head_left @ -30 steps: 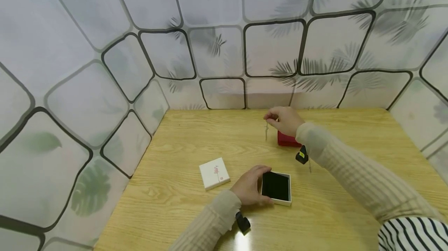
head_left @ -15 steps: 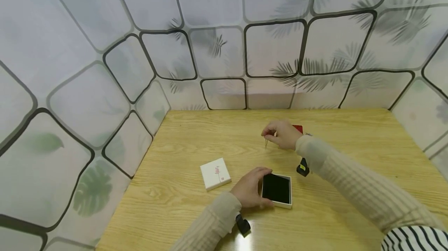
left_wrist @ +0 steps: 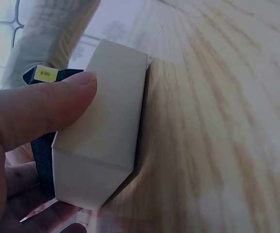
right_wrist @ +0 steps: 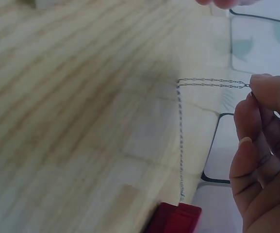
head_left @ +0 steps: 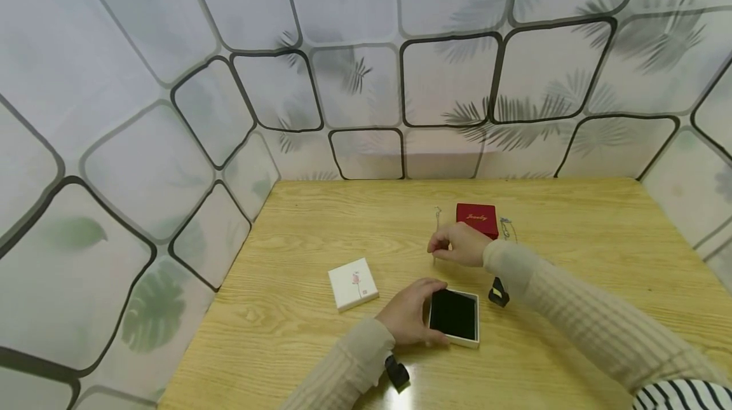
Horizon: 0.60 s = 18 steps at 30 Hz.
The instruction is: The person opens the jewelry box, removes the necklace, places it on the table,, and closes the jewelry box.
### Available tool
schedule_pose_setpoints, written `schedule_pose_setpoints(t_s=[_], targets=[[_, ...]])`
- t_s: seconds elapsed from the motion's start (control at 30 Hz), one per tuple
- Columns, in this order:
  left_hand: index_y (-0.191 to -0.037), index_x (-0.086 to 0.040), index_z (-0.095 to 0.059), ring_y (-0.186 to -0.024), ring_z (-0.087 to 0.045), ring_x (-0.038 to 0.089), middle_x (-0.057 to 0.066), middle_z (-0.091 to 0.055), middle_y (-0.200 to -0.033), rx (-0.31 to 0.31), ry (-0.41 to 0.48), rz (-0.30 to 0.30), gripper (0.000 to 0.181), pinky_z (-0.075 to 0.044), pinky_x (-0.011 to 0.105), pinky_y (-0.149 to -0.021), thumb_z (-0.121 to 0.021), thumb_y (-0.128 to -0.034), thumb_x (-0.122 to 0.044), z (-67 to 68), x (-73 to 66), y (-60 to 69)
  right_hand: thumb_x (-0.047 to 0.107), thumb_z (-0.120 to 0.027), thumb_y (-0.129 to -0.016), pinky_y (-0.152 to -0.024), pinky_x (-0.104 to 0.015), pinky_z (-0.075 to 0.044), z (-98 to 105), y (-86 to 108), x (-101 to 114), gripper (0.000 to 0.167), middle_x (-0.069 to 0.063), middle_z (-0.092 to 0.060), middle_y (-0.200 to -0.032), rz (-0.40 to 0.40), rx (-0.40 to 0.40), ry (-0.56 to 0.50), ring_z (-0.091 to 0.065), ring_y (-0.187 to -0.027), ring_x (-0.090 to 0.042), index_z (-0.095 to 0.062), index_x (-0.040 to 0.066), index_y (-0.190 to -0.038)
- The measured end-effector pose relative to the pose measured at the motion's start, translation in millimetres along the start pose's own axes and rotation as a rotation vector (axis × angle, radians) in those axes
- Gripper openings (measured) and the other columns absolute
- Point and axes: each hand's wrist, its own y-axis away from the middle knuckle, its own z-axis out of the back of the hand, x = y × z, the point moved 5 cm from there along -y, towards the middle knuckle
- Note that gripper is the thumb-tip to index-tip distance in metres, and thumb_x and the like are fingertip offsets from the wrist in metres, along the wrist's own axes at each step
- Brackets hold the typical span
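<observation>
My left hand grips a small open white box with a black lining, thumb and fingers on opposite sides. In the left wrist view, the thumb presses along the wall of the white box. Beyond it, my right hand pinches one end of a thin silver jewelry chain between thumb and finger. The chain hangs doubled from the fingertips in the right wrist view, then its lower part lies along the table towards a red box.
Left of the left hand lies a white lid with a pink flower print. The red jewelry box stands behind the right hand, with another silver chain to its right. Patterned curtains enclose the wooden table.
My right hand has come nearer to me from the back of the table with the chain, uncovering the red box. The hanging chain now partly lies on the table. My left hand stays at the white box.
</observation>
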Motion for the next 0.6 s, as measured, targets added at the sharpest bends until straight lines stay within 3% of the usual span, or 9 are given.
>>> schedule_pose_setpoints(t_s=[0.2,0.37,0.6], targets=[[-0.145,-0.010,-0.041,-0.129,-0.042,0.010,-0.002,-0.044,-0.143,0.001,0.012,-0.037,0.094,-0.037,0.026,-0.106,-0.084,-0.0696,-0.046,0.3,-4.1,3.0,0.008,-0.071,-0.087,-0.071,-0.023,-0.052,-15.6,2.0,-4.8,0.008,0.010,-0.065,-0.082,-0.009,0.086,-0.045,-0.058,-0.075,-0.007,-0.072,0.014,-0.093],[-0.145,-0.011,-0.041,-0.129,-0.042,0.011,-0.002,-0.044,-0.143,0.011,0.027,-0.032,0.093,-0.037,0.026,-0.106,-0.085,-0.0693,-0.044,0.2,-6.2,5.3,0.006,-0.071,-0.085,-0.069,-0.023,-0.053,-27.4,2.9,-4.9,0.010,0.012,-0.064,-0.079,-0.007,0.160,-0.078,-0.059,-0.074,-0.007,-0.070,0.016,-0.088],[-0.144,-0.010,-0.041,-0.132,-0.040,0.013,0.002,-0.042,-0.146,0.011,0.004,-0.031,0.094,-0.035,0.027,-0.107,-0.084,-0.0697,-0.046,-0.8,-6.7,6.3,0.011,-0.074,-0.083,-0.068,-0.024,-0.052,-36.9,3.6,-4.2,0.014,0.016,-0.063,-0.077,-0.039,0.213,-0.023,-0.059,-0.072,-0.005,-0.068,0.023,-0.084]])
